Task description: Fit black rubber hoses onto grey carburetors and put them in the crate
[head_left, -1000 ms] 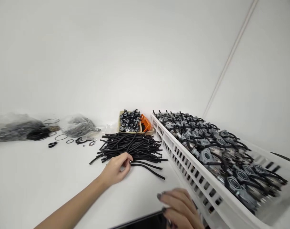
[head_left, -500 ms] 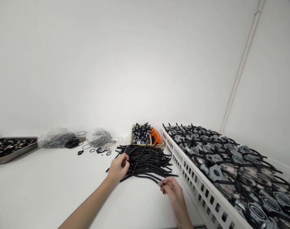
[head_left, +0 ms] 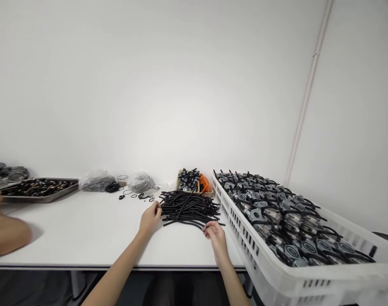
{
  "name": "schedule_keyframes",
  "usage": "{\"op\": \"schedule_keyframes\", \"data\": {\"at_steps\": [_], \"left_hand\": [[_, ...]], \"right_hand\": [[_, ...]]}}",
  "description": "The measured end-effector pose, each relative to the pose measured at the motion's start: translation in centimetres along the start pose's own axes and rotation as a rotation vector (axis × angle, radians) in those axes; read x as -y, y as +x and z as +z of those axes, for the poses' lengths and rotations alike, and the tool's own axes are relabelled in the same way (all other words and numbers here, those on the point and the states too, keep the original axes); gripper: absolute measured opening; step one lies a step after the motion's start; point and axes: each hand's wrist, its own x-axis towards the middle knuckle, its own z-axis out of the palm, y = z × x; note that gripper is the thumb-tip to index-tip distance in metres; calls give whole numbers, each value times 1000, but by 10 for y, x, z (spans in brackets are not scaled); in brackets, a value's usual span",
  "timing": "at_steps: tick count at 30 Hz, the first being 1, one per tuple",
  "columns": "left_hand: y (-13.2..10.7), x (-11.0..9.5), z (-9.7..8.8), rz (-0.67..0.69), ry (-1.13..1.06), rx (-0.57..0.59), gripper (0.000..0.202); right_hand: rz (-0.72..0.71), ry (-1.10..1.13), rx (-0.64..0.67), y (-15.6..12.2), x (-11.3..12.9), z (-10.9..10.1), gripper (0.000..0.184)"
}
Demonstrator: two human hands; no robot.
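A pile of short black rubber hoses (head_left: pixel 190 207) lies on the white table in front of me. At its left edge is my left hand (head_left: pixel 151 217), fingers curled and pressed together; whatever they hold is too small to make out. My right hand (head_left: pixel 215 236) is at the near right of the pile, thumb and fingers pinched on the end of a black hose (head_left: pixel 194 223). The other end of this hose runs back left along the front of the pile.
On the right stands a white plastic crate (head_left: pixel 260 250) of metal-and-hose assemblies. Behind the pile are a bin of small parts (head_left: pixel 188 180) and an orange bin (head_left: pixel 204 182). Plastic bags (head_left: pixel 98 182), rings and a metal tray (head_left: pixel 64 193) lie left, near another person's arm (head_left: pixel 9 233).
The view has shifted left and back, showing the table's front edge and another person's arm. My left hand has moved from over the pile to its left edge; the right still pinches a hose end.
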Motion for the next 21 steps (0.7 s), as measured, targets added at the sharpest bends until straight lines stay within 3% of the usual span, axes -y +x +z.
{"op": "schedule_keyframes", "data": {"at_steps": [10, 21], "left_hand": [[-14, -7, -10, 8, 75, 200, 31], [-10, 6, -4, 22, 69, 257, 31]], "right_hand": [[-16, 11, 31, 3, -5, -1, 14], [43, -49, 43, 13, -23, -7, 25]]}}
